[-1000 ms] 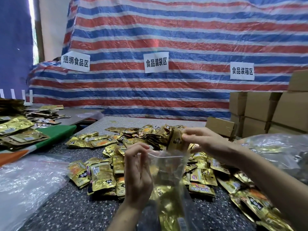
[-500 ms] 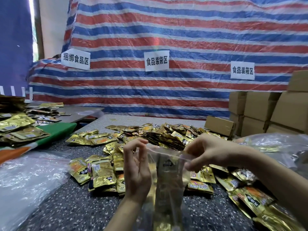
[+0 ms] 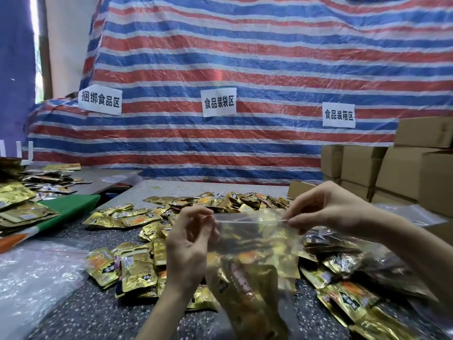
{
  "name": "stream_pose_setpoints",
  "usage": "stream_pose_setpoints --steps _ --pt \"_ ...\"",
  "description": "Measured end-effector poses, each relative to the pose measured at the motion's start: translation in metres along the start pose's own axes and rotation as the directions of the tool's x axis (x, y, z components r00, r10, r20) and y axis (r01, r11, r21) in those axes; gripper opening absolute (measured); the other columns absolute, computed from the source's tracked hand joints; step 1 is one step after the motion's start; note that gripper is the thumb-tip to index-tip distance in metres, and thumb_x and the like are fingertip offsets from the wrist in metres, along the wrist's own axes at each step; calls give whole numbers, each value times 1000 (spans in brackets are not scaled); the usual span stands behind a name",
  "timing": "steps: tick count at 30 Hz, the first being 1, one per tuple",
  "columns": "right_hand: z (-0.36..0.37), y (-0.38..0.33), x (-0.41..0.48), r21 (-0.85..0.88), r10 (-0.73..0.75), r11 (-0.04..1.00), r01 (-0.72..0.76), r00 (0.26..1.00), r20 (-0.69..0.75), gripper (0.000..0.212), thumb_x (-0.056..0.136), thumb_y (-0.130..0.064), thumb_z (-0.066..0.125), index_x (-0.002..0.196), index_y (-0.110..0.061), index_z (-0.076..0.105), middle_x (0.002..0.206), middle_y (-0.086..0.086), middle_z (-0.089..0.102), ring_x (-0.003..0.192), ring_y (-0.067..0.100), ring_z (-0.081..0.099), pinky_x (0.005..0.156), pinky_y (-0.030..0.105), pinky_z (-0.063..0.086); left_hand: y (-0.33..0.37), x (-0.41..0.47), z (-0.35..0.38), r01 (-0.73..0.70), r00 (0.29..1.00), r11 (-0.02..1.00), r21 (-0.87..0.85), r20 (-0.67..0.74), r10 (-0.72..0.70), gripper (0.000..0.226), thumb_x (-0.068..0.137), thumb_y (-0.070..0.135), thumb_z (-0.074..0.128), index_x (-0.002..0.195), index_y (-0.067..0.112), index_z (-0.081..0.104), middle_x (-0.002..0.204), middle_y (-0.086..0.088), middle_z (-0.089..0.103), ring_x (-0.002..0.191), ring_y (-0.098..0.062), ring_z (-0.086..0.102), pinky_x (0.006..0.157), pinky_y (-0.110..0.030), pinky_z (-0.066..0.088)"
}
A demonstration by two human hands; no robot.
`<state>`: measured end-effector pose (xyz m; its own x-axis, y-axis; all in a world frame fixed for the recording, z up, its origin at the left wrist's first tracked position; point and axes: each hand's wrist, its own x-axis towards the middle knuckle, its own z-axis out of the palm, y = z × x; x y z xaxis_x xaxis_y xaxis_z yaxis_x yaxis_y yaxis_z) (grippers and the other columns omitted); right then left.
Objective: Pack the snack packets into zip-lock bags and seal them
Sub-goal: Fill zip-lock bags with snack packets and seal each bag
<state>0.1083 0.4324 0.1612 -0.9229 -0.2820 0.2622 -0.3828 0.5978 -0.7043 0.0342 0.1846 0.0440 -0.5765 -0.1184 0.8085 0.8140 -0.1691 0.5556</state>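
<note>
A clear zip-lock bag [image 3: 255, 244] with several gold snack packets inside hangs upright between my hands above the speckled table [image 3: 81, 315]. My left hand [image 3: 190, 244] pinches the left end of the bag's top strip. My right hand [image 3: 326, 212] pinches the right end, and the strip is stretched flat between them. Loose gold snack packets [image 3: 127, 268] lie scattered over the table around and behind the bag.
A heap of clear plastic bags [image 3: 31, 278] lies at the front left. More gold packets [image 3: 17, 207] sit on a green board at the left. Cardboard boxes [image 3: 402, 173] stack at the right. A striped tarp with paper signs [image 3: 218, 101] hangs behind.
A second ago my right hand dropped a gold packet into the open bag. Both hands have since drawn the bag's mouth out sideways, so the top strip is now flat between them.
</note>
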Motion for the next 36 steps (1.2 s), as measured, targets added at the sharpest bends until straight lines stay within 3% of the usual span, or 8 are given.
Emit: stream_pose_setpoints --steps 4,10,17,23,28,30,34,36 --pt "1 6 -8 130 0 991 25 981 -195 25 67 -9 83 91 -15 80 88 14 75 79 30 73 72 34 62 2 -1 0 34 999 992 -124 -28 -38 23 80 16 68 102 10 62 85 -2 73 72 -15 71 68 -23 58" --pt "8 14 -16 184 34 983 16 965 -261 20 67 -11 82 86 -12 80 88 12 77 76 24 74 67 24 59 -17 -10 -2 322 947 913 -248 75 -314 13 83 18 64 94 16 72 74 -11 68 66 -23 64 65 -29 56" --pt "7 14 -19 181 13 983 37 964 -265 18 68 -9 82 86 -13 80 89 13 76 79 25 73 69 26 59 -6 -7 3 180 979 978 -106 114 -168 16 96 22 59 84 19 70 74 -8 66 64 -18 60 62 -24 53" --pt "3 11 -26 219 -41 970 106 958 -283 20 66 -10 78 85 -10 77 85 10 74 72 15 69 65 20 55 10 -7 7 96 990 992 -87 110 -86 16 88 36 60 84 22 67 77 -9 67 65 -17 61 62 -23 52" --pt "0 14 -28 269 52 963 -9 987 -153 26 68 -1 79 90 -13 78 81 11 67 75 21 62 71 28 53 16 -12 16 66 993 993 -95 103 -56 14 89 25 61 78 19 65 73 -5 66 64 -10 60 63 -18 49" --pt "3 11 -26 187 86 980 -65 991 -106 29 65 -15 75 94 -17 78 88 16 67 80 22 61 79 36 48 16 -13 18 84 992 992 -96 106 -73 15 89 19 61 75 22 66 72 -4 66 65 -8 60 64 -15 49" --pt "17 -14 -14 -236 -16 972 8 999 -31 57 64 -70 62 112 -39 70 108 -20 69 100 -5 62 91 31 49 21 -14 21 78 990 989 -123 127 -62 12 85 31 63 77 23 68 74 -6 67 67 -12 63 63 -20 52" --pt "26 -28 -2 -350 -67 934 70 998 21 66 66 -76 63 124 -44 61 126 -29 59 115 -14 51 99 24 42 23 -13 21 69 986 992 -108 158 -52 12 86 31 63 79 23 68 75 -9 66 69 -21 64 63 -34 56"
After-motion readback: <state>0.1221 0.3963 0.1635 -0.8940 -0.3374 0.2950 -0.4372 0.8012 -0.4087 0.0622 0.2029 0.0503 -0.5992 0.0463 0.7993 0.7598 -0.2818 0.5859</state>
